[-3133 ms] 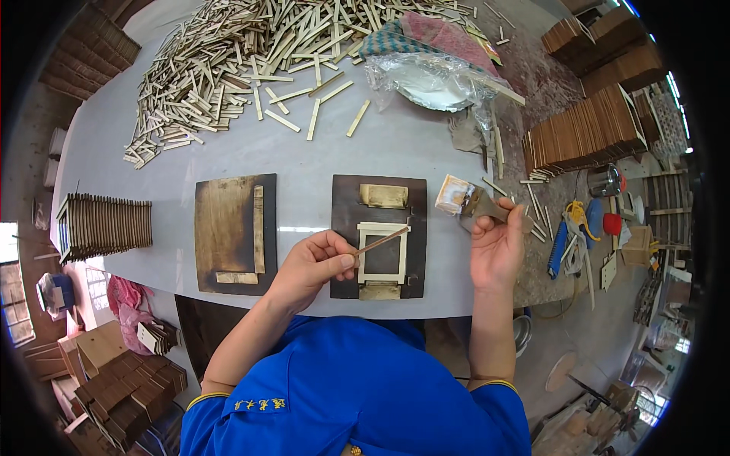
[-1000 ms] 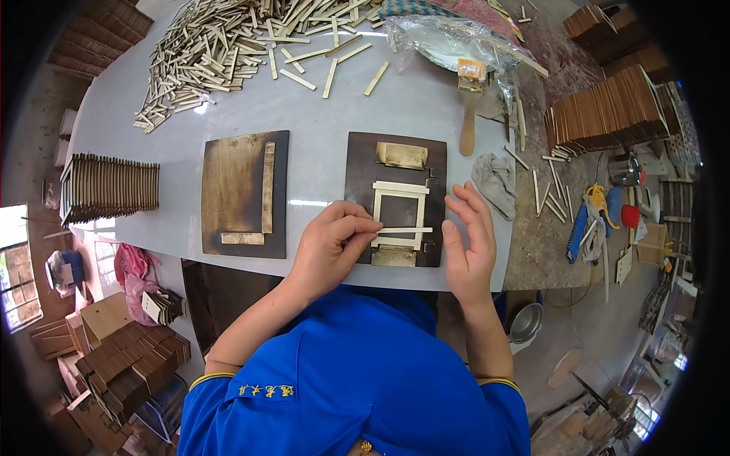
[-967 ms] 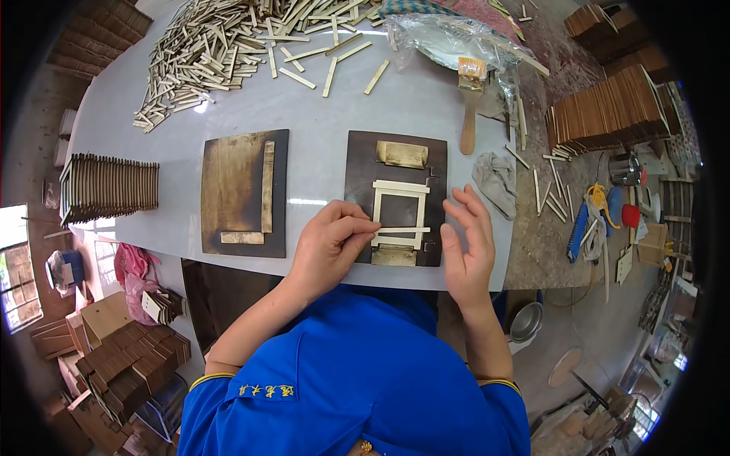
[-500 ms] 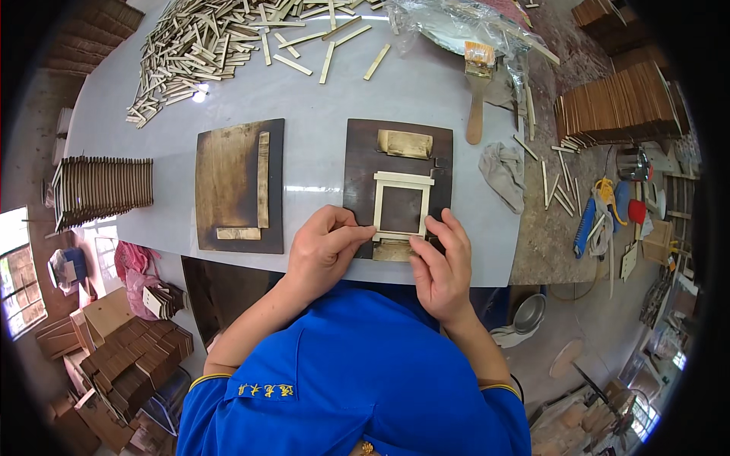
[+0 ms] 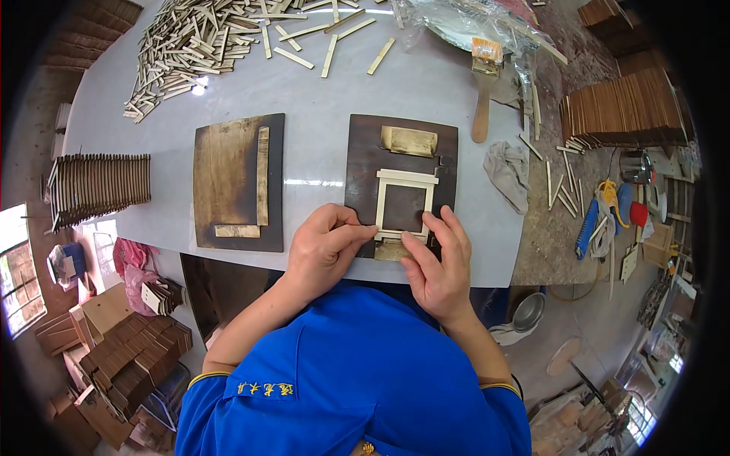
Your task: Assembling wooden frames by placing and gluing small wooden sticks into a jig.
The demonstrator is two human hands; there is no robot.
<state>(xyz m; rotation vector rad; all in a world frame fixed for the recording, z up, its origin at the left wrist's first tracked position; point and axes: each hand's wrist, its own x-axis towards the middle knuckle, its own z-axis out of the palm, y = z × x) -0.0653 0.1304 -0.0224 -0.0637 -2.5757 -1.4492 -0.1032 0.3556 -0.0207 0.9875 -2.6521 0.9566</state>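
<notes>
Pressing small wood-strip frame [image 5: 404, 205] on dark jig board [image 5: 365, 152], bench [image 5: 319, 91] edge, 6 o'clock: left hand [image 5: 323, 251] pinching lower-left corner, right hand [image 5: 437, 266] fingertips flat on bottom rail. Light, thin, prob. fragile; best gripped at corners.

We saw an evenly lit, bright scene in soft daylight; a window glowed at the far left edge. Small white glare spots sat on the pale grey desk [image 5: 319, 91]. Shadows were faint. The centre was sharp, while straight edges bowed outward and a black fisheye rim darkened the corners.
</notes>
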